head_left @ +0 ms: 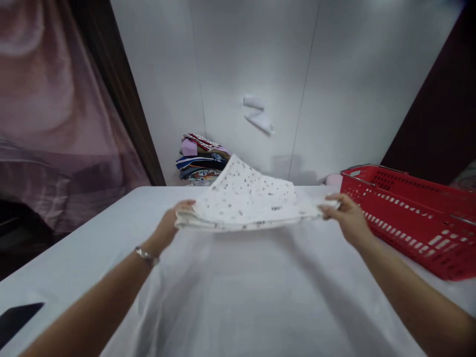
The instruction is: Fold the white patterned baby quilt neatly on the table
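A white cloth (249,196) with small dark prints, folded in layers, is stretched between my two hands above the white table. My left hand (174,215) grips its left end, with the fingers partly hidden by the fabric. At the right end, my right hand (344,213) pinches a corner between thumb and fingers. The cloth's far part rises to a point on the left and slopes down to the right. Whether it is a garment or a plain piece of fabric I cannot tell.
Several folded clothes (203,161) are stacked at the table's far edge. To the right stands a red plastic basket (405,213). A dark flat object (18,317) lies at the near left of the white table (238,297). Pink drapery (55,99) hangs at the left.
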Action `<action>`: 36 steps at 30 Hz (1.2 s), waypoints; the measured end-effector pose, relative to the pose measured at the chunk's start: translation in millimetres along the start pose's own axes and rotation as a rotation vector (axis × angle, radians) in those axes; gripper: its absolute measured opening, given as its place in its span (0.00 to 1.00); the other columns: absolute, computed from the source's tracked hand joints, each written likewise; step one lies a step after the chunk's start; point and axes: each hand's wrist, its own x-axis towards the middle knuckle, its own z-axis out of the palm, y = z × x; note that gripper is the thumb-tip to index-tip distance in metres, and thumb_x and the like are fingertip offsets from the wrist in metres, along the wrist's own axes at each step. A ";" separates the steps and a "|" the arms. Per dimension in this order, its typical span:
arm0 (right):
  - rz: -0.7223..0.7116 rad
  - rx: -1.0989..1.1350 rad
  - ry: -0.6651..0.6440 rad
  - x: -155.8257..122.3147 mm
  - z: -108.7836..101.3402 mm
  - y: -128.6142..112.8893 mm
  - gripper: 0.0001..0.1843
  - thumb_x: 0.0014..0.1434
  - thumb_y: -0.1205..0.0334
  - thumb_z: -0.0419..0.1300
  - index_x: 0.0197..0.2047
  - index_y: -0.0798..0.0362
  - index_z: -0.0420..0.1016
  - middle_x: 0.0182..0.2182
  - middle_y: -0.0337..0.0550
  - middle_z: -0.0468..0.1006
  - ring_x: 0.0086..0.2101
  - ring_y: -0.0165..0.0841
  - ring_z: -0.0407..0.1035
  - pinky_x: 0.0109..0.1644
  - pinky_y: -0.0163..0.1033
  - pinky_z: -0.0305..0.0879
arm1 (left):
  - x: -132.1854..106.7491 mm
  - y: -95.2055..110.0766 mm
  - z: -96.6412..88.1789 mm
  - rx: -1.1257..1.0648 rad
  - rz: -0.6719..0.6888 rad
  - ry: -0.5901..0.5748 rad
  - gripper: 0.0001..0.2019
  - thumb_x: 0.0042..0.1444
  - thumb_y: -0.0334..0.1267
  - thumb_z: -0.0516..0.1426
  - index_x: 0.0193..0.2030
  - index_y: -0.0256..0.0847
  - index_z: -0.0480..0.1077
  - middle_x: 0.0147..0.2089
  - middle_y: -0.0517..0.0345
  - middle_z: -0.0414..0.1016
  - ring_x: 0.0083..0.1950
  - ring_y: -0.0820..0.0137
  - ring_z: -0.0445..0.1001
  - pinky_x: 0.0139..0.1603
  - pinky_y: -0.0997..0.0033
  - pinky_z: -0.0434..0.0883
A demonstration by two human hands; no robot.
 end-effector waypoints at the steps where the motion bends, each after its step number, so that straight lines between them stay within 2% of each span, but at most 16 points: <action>1: 0.084 -0.021 -0.028 -23.7 -1.0 22.0 0.22 0.41 0.54 0.70 0.39 0.49 0.70 0.23 0.34 0.72 0.21 0.29 0.67 0.27 0.37 0.65 | -23.9 -17.9 12.0 -0.035 -0.036 -0.076 0.11 0.43 0.45 0.55 0.27 0.40 0.71 0.50 0.51 0.76 0.50 0.61 0.72 0.52 0.61 0.70; 3: 0.257 -0.063 -0.062 -68.7 -2.8 59.7 0.23 0.39 0.52 0.69 0.38 0.52 0.71 0.19 0.32 0.71 0.19 0.29 0.66 0.25 0.36 0.63 | -63.2 -49.4 34.2 -0.048 -0.128 -0.171 0.08 0.41 0.42 0.55 0.24 0.41 0.72 0.48 0.50 0.76 0.49 0.61 0.72 0.52 0.61 0.70; 5: 0.400 -0.071 -0.072 -106.2 -6.0 84.3 0.22 0.39 0.51 0.68 0.35 0.53 0.71 0.16 0.30 0.68 0.17 0.29 0.64 0.22 0.35 0.60 | -89.7 -71.7 50.6 -0.012 -0.176 -0.202 0.06 0.38 0.39 0.55 0.21 0.41 0.72 0.48 0.48 0.75 0.48 0.59 0.72 0.54 0.58 0.69; 7: 0.466 -0.061 -0.054 -132.7 -11.7 93.7 0.21 0.40 0.51 0.68 0.36 0.53 0.71 0.15 0.30 0.67 0.17 0.29 0.63 0.21 0.34 0.59 | -104.9 -83.7 58.9 0.022 -0.162 -0.175 0.06 0.37 0.38 0.55 0.19 0.41 0.72 0.48 0.47 0.74 0.50 0.57 0.72 0.56 0.56 0.67; 10: 0.429 -0.067 0.028 -155.0 -24.3 87.6 0.23 0.40 0.52 0.69 0.39 0.53 0.72 0.17 0.30 0.69 0.19 0.29 0.66 0.25 0.34 0.64 | -117.6 -87.3 59.2 0.051 -0.062 -0.098 0.06 0.40 0.38 0.56 0.19 0.42 0.73 0.50 0.49 0.73 0.56 0.56 0.68 0.60 0.56 0.64; 12: 0.430 -0.074 0.063 -164.4 -32.5 81.4 0.25 0.38 0.52 0.70 0.39 0.53 0.72 0.18 0.30 0.70 0.20 0.28 0.66 0.26 0.34 0.65 | -126.3 -85.4 57.3 0.090 -0.012 -0.099 0.07 0.42 0.36 0.55 0.19 0.43 0.73 0.50 0.51 0.73 0.59 0.56 0.66 0.61 0.56 0.62; 16: 0.540 -0.076 0.076 -181.2 -42.6 82.4 0.26 0.37 0.51 0.70 0.39 0.54 0.72 0.16 0.29 0.67 0.17 0.28 0.64 0.21 0.33 0.62 | -145.6 -79.0 58.7 0.196 -0.025 -0.171 0.08 0.42 0.31 0.54 0.19 0.44 0.74 0.49 0.53 0.75 0.60 0.56 0.65 0.60 0.53 0.63; 20: 0.482 -0.008 0.142 -189.2 -49.0 88.7 0.26 0.37 0.52 0.71 0.39 0.53 0.72 0.22 0.33 0.73 0.20 0.29 0.67 0.25 0.35 0.69 | -155.5 -68.7 64.3 0.241 0.039 -0.136 0.09 0.43 0.31 0.54 0.20 0.45 0.75 0.51 0.55 0.74 0.62 0.56 0.63 0.63 0.52 0.59; 26: 0.481 0.013 0.182 -188.6 -60.0 92.8 0.25 0.38 0.54 0.71 0.40 0.52 0.73 0.25 0.36 0.76 0.21 0.29 0.69 0.25 0.35 0.71 | -163.6 -57.2 69.2 0.214 -0.061 -0.233 0.11 0.42 0.28 0.53 0.21 0.44 0.76 0.51 0.56 0.74 0.61 0.59 0.64 0.64 0.52 0.57; 32: 0.648 -0.100 0.016 -195.8 -57.2 89.7 0.28 0.37 0.54 0.71 0.41 0.53 0.71 0.18 0.36 0.73 0.19 0.34 0.70 0.23 0.36 0.68 | -168.3 -55.4 62.4 0.156 -0.135 -0.206 0.11 0.40 0.27 0.53 0.22 0.42 0.76 0.52 0.53 0.73 0.59 0.61 0.66 0.63 0.56 0.59; 36: 0.695 -0.291 -0.104 -196.1 -58.7 83.4 0.31 0.41 0.47 0.67 0.47 0.53 0.70 0.17 0.39 0.74 0.19 0.34 0.69 0.20 0.35 0.62 | -172.0 -51.3 55.1 0.110 -0.163 -0.253 0.13 0.40 0.26 0.51 0.25 0.42 0.77 0.55 0.54 0.73 0.58 0.62 0.67 0.64 0.56 0.58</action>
